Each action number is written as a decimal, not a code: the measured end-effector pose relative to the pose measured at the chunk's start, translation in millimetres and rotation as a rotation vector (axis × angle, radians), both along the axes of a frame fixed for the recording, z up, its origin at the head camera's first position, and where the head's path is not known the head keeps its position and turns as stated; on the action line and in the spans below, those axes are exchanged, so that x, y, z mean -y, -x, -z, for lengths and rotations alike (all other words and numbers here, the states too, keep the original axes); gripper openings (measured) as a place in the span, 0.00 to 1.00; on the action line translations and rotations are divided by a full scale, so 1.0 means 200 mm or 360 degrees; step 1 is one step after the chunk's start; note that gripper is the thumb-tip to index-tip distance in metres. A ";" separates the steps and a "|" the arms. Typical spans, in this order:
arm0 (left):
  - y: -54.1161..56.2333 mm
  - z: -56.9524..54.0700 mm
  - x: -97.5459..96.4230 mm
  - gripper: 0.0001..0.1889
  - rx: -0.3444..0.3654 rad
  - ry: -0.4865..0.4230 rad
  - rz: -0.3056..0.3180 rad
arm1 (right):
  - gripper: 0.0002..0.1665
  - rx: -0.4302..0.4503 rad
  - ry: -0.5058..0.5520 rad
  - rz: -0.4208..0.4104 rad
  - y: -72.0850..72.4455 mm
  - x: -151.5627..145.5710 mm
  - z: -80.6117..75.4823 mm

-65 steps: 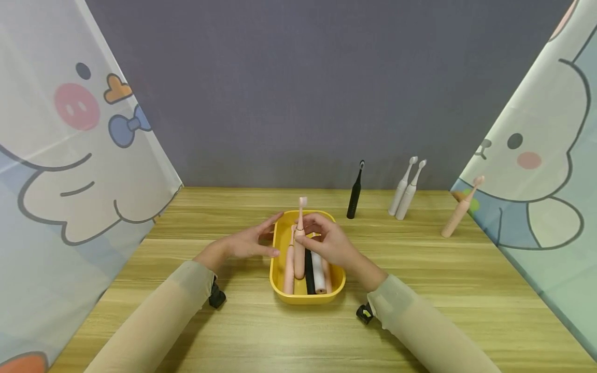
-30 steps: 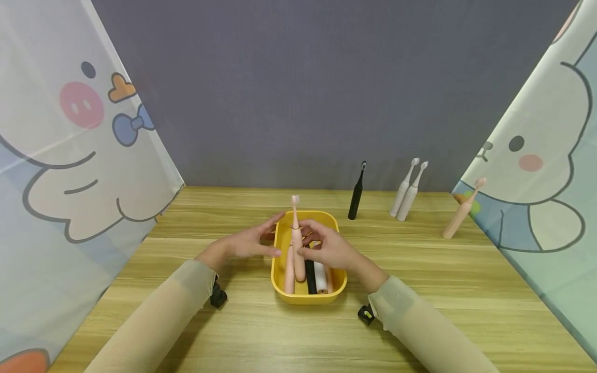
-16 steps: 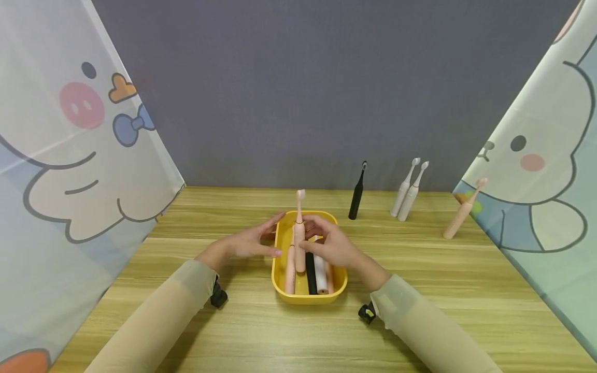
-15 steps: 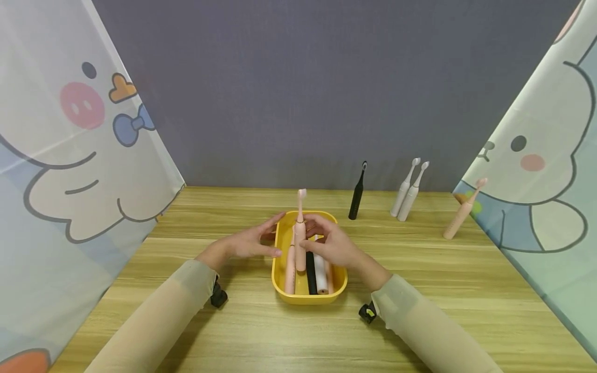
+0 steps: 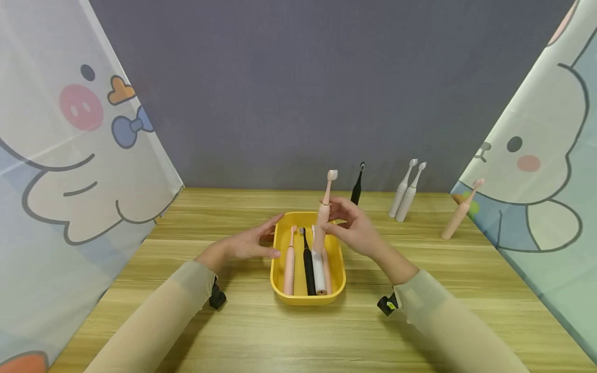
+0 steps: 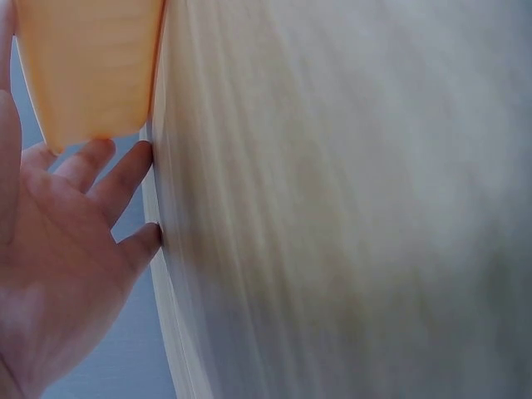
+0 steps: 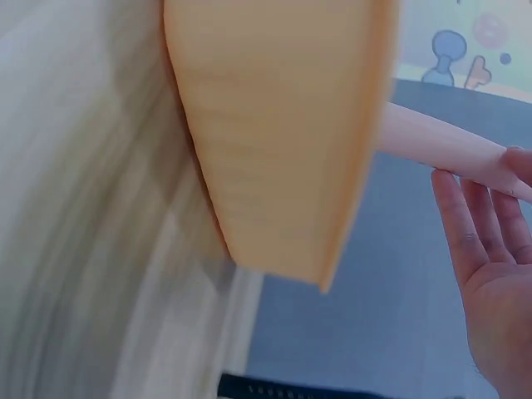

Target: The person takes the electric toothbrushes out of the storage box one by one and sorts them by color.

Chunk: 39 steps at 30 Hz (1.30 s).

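Observation:
My right hand (image 5: 355,230) pinches a pink electric toothbrush (image 5: 322,223) by its handle, brush head up, over the right side of a yellow bin (image 5: 276,269). In the right wrist view, thumb and fingers hold the pink handle (image 7: 449,148) beyond the bin's wall. My left hand (image 5: 247,243) rests against the bin's left side, fingers spread and fairly straight; the left wrist view shows its fingertips at the bin's end (image 6: 96,83). Inside lie a pink toothbrush (image 5: 289,267), a black one (image 5: 309,264), a white one (image 5: 319,274) and a further pink one (image 5: 327,274), partly hidden.
Behind the right hand a black toothbrush (image 5: 356,190) stands upright on the wooden table (image 5: 224,321). Two white toothbrushes (image 5: 404,197) stand farther right, then a pink one (image 5: 457,217). A grey panel (image 5: 298,93) closes off the back, and cartoon-printed cloths flank both sides.
My right hand has lifted the pink toothbrush up and to the right, from the middle of the bin to its right side. The black toothbrush's head inside now shows. The left hand stays put.

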<state>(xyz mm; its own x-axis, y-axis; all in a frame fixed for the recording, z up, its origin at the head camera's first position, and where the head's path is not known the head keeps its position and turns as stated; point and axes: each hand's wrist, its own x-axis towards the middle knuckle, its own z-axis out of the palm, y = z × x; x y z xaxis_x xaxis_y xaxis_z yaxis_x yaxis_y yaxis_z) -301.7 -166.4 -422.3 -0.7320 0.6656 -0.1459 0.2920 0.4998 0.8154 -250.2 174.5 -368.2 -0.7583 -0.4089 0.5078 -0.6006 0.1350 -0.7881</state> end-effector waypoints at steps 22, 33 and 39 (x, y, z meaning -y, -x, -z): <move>-0.01 0.00 0.01 0.64 -0.0035 0.0021 -0.0002 | 0.30 -0.0084 0.0156 0.0284 -0.05 -0.49 0.07; -0.01 -0.01 0.01 0.65 0.0000 0.0001 -0.0008 | 0.30 -0.0046 -0.0063 0.0586 -0.09 -0.71 0.13; 0.00 0.00 0.01 0.64 -0.0014 0.0016 -0.0008 | 0.30 -0.0014 -0.0143 0.0713 -0.11 -0.83 0.15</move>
